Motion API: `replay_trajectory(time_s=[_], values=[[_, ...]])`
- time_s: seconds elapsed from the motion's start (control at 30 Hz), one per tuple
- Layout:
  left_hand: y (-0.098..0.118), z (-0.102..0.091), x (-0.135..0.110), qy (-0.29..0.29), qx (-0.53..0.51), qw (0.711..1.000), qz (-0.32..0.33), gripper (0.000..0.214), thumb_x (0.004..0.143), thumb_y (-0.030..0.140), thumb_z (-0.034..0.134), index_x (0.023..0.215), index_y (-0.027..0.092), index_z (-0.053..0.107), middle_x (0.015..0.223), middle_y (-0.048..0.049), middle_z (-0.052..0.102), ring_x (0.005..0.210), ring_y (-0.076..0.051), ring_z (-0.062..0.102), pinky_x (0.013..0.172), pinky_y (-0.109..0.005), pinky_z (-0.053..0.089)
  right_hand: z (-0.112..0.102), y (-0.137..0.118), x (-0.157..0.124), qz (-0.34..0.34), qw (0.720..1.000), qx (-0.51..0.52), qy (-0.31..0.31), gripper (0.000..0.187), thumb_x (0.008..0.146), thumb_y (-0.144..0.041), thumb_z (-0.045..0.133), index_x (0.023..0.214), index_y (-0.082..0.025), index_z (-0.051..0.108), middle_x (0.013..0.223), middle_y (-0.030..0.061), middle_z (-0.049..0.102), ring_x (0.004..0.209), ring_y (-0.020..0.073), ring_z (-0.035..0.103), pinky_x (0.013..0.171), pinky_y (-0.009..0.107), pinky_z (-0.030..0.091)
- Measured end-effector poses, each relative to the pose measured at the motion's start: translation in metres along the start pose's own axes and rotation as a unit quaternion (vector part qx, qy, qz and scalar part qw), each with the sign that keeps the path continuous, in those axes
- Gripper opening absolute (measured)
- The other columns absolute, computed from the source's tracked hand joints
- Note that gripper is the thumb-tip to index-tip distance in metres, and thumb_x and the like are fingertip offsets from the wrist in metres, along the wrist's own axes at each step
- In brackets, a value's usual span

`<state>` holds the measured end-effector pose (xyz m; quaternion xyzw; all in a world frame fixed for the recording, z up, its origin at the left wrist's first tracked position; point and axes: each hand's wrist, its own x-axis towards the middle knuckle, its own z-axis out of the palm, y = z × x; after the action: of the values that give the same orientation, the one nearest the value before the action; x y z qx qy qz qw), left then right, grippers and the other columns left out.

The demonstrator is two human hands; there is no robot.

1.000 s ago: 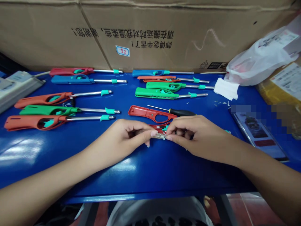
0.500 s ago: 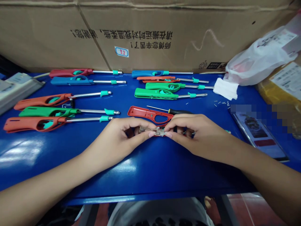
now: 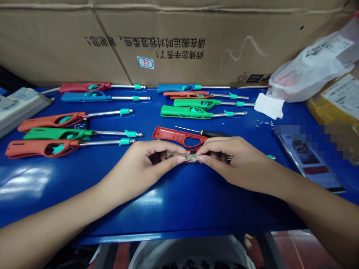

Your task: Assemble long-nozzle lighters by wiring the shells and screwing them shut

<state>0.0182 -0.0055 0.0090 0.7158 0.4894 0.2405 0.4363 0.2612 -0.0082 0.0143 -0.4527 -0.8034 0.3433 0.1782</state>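
Between my two hands is a small see-through plastic lighter part (image 3: 179, 154), perhaps the fuel tank. My left hand (image 3: 148, 160) pinches its left end between thumb and fingers. On its right end, the thumb and forefinger of my right hand (image 3: 235, 158) are closed, with the other fingers curled behind. Just beyond lies a red half-shell of a lighter handle (image 3: 179, 136), its inside facing up. More red plastic shows under the held part, mostly hidden by my hands. A screwdriver (image 3: 214, 133) with a black and yellow handle rests behind my right hand.
Several gas lighters (image 3: 56, 133) lie in rows on the blue table (image 3: 140, 220), left and back. On the right are a phone (image 3: 308, 160), small screws (image 3: 263, 122), white tissue (image 3: 269, 105) and a plastic bag (image 3: 311, 71). A cardboard box (image 3: 168, 22) stands behind.
Both hands stay almost in place around the see-through part, which has shifted very slightly. The lighters and tools lie as before.
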Motion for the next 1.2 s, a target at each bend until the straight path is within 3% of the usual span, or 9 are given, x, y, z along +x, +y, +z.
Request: replay_trajectory(time_s=[0.3, 0.53, 0.97, 1.07, 1.2], values=[[0.0, 0.001, 0.0, -0.006, 0.004, 1.0, -0.016, 0.019, 0.089, 0.039, 0.073, 0.1, 0.027, 0.083, 0.096, -0.0004, 0.082, 0.082, -0.019, 0.072, 0.067, -0.026, 0.052, 0.001, 0.0, 0.001, -0.005, 1.0, 0.0, 0.012, 0.018, 0.096, -0.021, 0.061, 0.096, -0.025, 0.079, 0.09, -0.0011, 0.075, 0.068, 0.0104, 0.059, 0.065, 0.025, 0.044], [-0.001, 0.001, 0.001, 0.011, -0.015, 0.999, -0.039, 0.024, 0.088, 0.042, 0.073, 0.102, 0.025, 0.083, 0.091, -0.0014, 0.082, 0.076, -0.019, 0.072, 0.066, -0.028, 0.054, 0.0, 0.002, 0.0, 0.051, 0.999, 0.013, -0.004, 0.016, 0.096, -0.029, 0.063, 0.097, -0.027, 0.079, 0.083, -0.0026, 0.072, 0.064, 0.0102, 0.056, 0.057, 0.024, 0.042], [-0.003, 0.003, 0.002, -0.01, -0.034, 0.999, -0.037, 0.023, 0.089, 0.041, 0.072, 0.101, 0.025, 0.083, 0.091, -0.0016, 0.082, 0.077, -0.02, 0.073, 0.068, -0.029, 0.055, 0.005, 0.002, 0.004, 0.045, 0.999, 0.012, 0.015, 0.019, 0.095, -0.024, 0.061, 0.087, -0.023, 0.077, 0.072, -0.0024, 0.066, 0.06, 0.0101, 0.052, 0.058, 0.026, 0.038], [-0.006, 0.002, 0.002, 0.002, -0.003, 1.0, -0.014, 0.021, 0.092, 0.04, 0.071, 0.104, 0.027, 0.083, 0.094, -0.0008, 0.082, 0.08, -0.019, 0.073, 0.071, -0.03, 0.054, 0.006, 0.004, 0.003, 0.034, 0.999, -0.001, 0.037, 0.017, 0.095, -0.025, 0.062, 0.09, -0.023, 0.078, 0.07, -0.0025, 0.063, 0.057, 0.0099, 0.049, 0.055, 0.025, 0.037], [-0.011, -0.001, 0.004, 0.004, 0.079, 0.993, 0.085, 0.015, 0.094, 0.036, 0.071, 0.101, 0.03, 0.083, 0.099, 0.0007, 0.08, 0.094, -0.018, 0.07, 0.086, -0.031, 0.05, 0.005, 0.004, 0.001, -0.01, 0.996, -0.035, 0.077, 0.014, 0.094, -0.021, 0.062, 0.093, -0.021, 0.076, 0.078, -0.0015, 0.065, 0.059, 0.0092, 0.05, 0.056, 0.025, 0.039]])
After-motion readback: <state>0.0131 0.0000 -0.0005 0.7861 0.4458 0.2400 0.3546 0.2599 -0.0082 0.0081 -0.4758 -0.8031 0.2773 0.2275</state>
